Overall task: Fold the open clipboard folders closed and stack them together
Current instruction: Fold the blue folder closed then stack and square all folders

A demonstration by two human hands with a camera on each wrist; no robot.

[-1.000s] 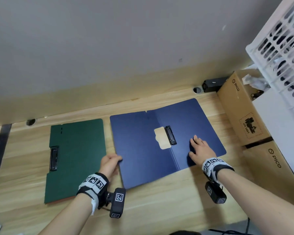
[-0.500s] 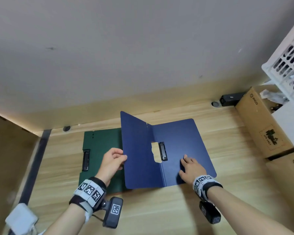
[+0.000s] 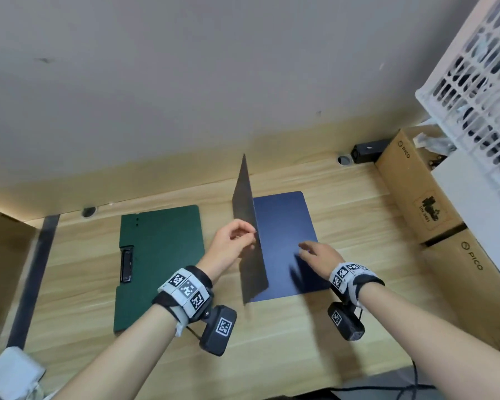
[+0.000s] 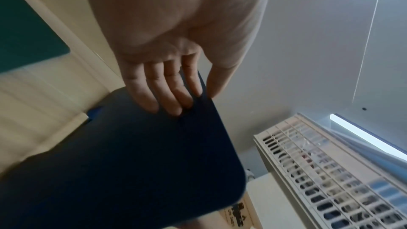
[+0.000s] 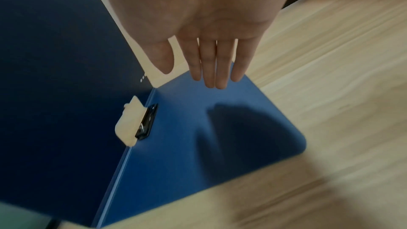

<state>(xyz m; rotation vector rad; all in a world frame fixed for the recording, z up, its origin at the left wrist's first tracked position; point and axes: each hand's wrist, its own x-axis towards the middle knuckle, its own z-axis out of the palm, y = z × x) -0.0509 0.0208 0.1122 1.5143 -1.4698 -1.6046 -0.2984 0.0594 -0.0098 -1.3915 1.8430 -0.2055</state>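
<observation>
PICO boxes on the right

Both cardboard boxes, box (image 3: 413,194) and lower box (image 3: 474,272), say "PICO" on the side; the upper one's small stamp is too tiny to read.

An office-like workspace: a light wood-grain desk (image 3: 286,336) with round cable holes (image 3: 88,211) stands against a plain grey wall. Brown cardboard boxes printed PICO (image 3: 416,192) line the right edge, and a white plastic lattice crate (image 3: 474,90) fills the upper right.
</observation>
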